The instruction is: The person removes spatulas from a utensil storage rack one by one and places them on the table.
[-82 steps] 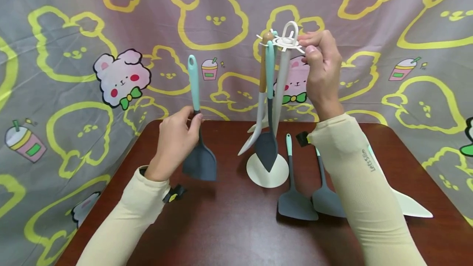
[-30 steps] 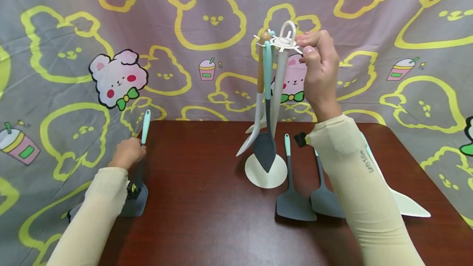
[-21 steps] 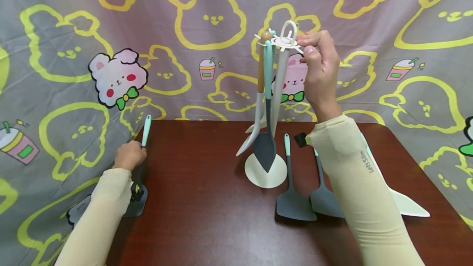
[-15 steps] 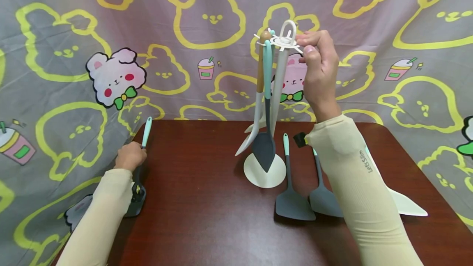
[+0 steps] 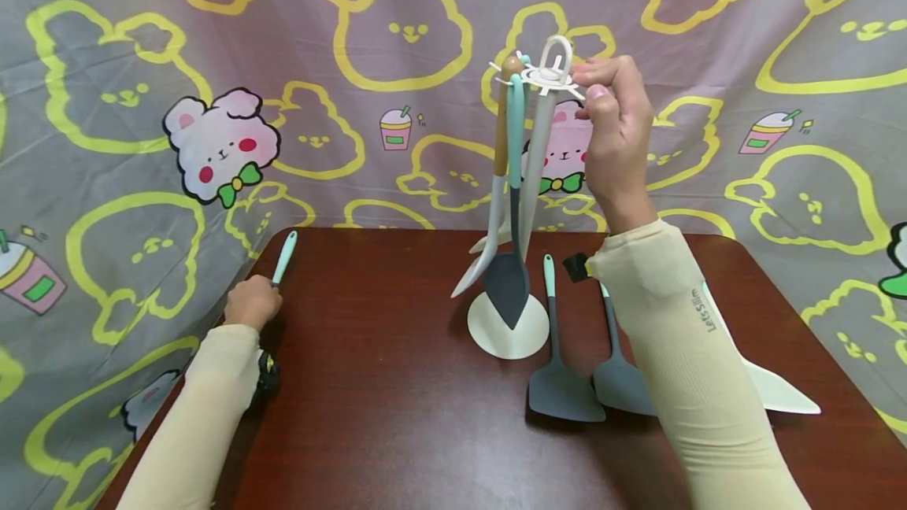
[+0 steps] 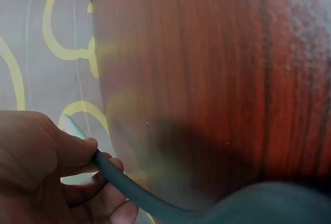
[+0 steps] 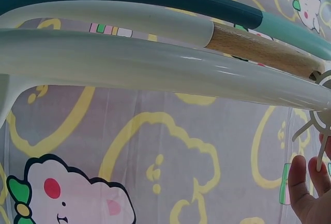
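Observation:
At the table's left edge my left hand (image 5: 253, 303) grips the dark shaft of a turner with a mint handle (image 5: 285, 258). Its grey blade is hidden behind the sleeve in the head view; the left wrist view shows the curved shaft (image 6: 137, 194) between thumb and fingers, close over the wood. My right hand (image 5: 618, 132) pinches a hook at the top of a white utensil stand (image 5: 540, 156), which leans slightly. From the stand's left hooks hang a wooden-handled white utensil (image 5: 501, 132) and a mint-handled one with a dark pointed head (image 5: 507, 290), with another partly hidden behind.
Two grey turners with mint handles lie right of the stand's round base (image 5: 496, 337), the nearer turner (image 5: 564, 392) beside the other turner (image 5: 623, 384). A white-bladed utensil (image 5: 782, 392) lies partly under the right forearm. A patterned curtain (image 5: 397, 22) backs the brown table (image 5: 397, 431).
My left hand has carried the turner from beside the stand to the table's left edge and lowered it, the handle now tipping lower. My right hand stays at the stand's top.

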